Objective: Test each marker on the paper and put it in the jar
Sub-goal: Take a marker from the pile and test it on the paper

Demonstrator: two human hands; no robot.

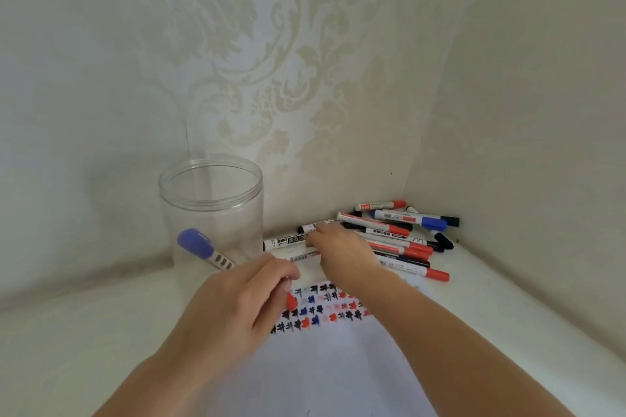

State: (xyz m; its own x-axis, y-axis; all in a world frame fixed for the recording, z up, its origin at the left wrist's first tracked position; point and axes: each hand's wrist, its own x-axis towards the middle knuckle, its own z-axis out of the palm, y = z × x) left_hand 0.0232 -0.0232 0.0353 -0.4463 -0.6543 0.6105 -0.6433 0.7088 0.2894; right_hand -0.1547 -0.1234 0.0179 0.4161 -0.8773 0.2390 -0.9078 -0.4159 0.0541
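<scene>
Nearest the camera, two bare forearms reach forward over a smooth white sheet of paper [325,366] lying flat on a pale desk [508,308]. The far end of the paper carries rows of small scribbled test marks [325,306] in black, red and blue, slightly blurred.

The left hand [237,305] hovers over the left edge of the paper with its fingers curled round a marker held at a slant. That marker's blue cap [194,243] sticks out up and to the left, in front of the jar, with a white barrel and dark bars printed just below the cap. A small red piece [290,301], possibly a cap or a tip, shows beneath the fingertips; which cannot be told.

The right hand [338,247] lies farther back on the pile of markers [399,240], fingers bent down onto a white barrel; whether the grip has closed on it cannot be told.

The markers are slim white plastic cylinders with red, blue or black caps, heaped loosely in the corner where the two walls meet. Their labels carry print too small and blurred to read.

The jar [211,210] is clear plastic, round and wide-mouthed, with a threaded rim and no lid, standing upright on the desk left of the pile. Behind it hangs cream wallpaper [271,61] with a glossy raised floral damask pattern.
</scene>
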